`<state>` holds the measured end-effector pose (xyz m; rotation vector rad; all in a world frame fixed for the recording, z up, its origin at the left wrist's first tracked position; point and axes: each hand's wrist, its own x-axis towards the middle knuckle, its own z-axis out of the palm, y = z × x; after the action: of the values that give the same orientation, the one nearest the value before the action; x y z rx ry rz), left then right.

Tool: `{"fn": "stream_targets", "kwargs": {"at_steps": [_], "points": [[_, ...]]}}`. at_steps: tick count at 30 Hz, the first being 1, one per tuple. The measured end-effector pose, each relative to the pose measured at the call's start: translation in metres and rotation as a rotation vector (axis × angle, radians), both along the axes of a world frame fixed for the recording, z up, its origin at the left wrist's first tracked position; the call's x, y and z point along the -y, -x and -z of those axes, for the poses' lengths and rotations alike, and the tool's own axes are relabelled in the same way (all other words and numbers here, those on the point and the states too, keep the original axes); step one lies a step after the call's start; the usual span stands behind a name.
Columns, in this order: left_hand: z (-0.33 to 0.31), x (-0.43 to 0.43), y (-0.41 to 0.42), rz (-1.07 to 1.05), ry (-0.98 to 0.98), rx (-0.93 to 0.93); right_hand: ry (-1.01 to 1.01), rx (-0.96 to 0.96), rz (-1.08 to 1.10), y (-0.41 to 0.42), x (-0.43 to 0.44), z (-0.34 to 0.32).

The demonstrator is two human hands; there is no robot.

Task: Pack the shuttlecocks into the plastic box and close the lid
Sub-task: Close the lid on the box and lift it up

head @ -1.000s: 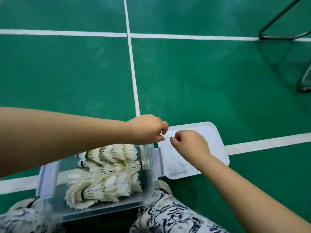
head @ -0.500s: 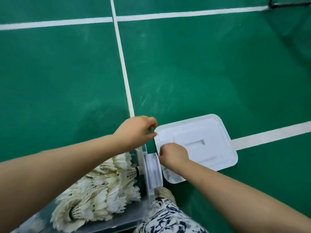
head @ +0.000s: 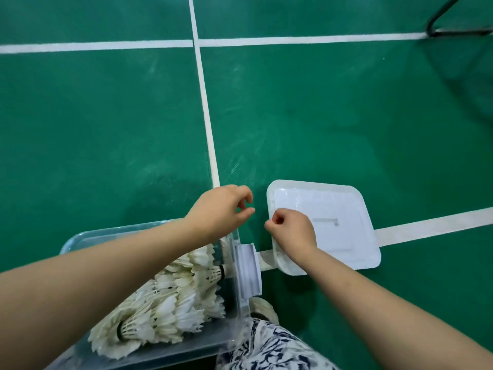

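Note:
A clear plastic box [head: 112, 232] stands on the floor at the lower left, holding a pile of several white feather shuttlecocks [head: 170, 297]. Its white lid [head: 346, 236] lies flat on the floor just right of the box. My right hand [head: 290, 231] sits over the lid's left edge, fingers curled and pinching that edge. My left hand [head: 221, 209] hovers above the box's far right corner with curled fingers and nothing in it, a short gap from the lid. My left forearm hides part of the box.
The floor is a green court with white lines [head: 205, 102]. A white clasp [head: 248, 271] sticks out of the box's right side. My knee in patterned cloth [head: 266, 348] and a shoe [head: 262, 308] are beside the box. A black metal frame [head: 448, 25] stands at the far right.
My right hand has dropped from above the lid onto its left edge and stays there. The left hand stays over the box corner, curled. The view has shifted.

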<state>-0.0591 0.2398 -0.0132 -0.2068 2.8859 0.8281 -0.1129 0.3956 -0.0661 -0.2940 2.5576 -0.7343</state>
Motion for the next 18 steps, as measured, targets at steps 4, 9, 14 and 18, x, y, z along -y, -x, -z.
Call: {"fn": "stream_targets", "kwargs": {"at_steps": [4, 9, 14, 18], "points": [[-0.014, -0.002, -0.009, -0.008, -0.005, -0.026, 0.184, -0.079, 0.143, 0.014, 0.014, -0.033], [-0.038, 0.012, -0.027, -0.042, 0.041, -0.068, 0.445, -0.161, 0.191, 0.028, 0.034, -0.093], [-0.056, 0.033, -0.042, -0.175, 0.009, -0.116, 0.758, -0.124, 0.069, 0.010, 0.064, -0.156], [-0.056, 0.048, -0.055, -0.471, -0.134, -0.142, 0.975, 0.018, -0.132, -0.016, 0.081, -0.200]]}}
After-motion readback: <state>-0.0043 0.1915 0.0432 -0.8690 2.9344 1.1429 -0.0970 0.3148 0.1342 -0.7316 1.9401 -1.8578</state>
